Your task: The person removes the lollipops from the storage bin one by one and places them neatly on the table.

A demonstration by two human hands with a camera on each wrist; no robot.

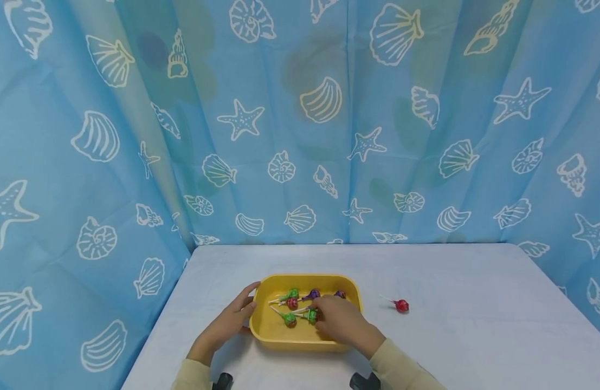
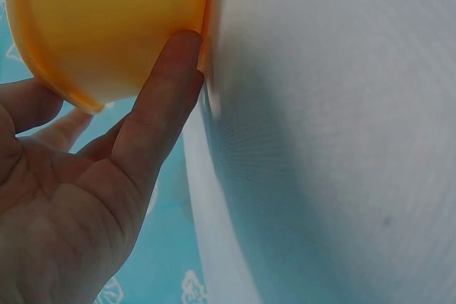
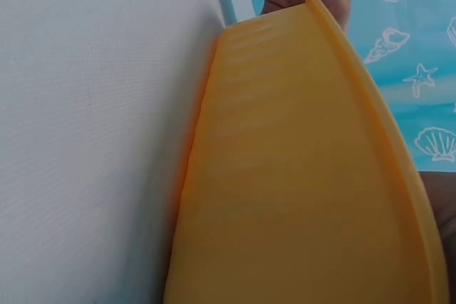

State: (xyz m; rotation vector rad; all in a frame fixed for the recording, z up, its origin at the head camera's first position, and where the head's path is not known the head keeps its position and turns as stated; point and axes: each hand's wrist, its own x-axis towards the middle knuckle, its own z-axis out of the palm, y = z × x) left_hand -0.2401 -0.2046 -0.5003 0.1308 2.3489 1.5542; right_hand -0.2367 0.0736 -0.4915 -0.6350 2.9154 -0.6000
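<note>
A yellow tray (image 1: pixel 304 345) stands on the table, holding several lollipops in green, red and purple wrappers. My left hand (image 1: pixel 228 324) rests against the tray's left end, its fingers fairly straight along the outer wall and corner. In the left wrist view, that hand (image 2: pixel 85 183) touches the wall and the rim. My right hand (image 1: pixel 344 320) reaches over the near rim and its fingertips pinch a lollipop beside a green lollipop (image 1: pixel 311 316); the fingers partly cover it. The right wrist view shows mostly the tray's outer wall (image 3: pixel 285 161).
A red lollipop (image 1: pixel 401 306) lies on the white table (image 1: pixel 475 325), right of the tray. Behind and beside the table hangs a blue curtain (image 1: pixel 290 135) with shell and starfish prints.
</note>
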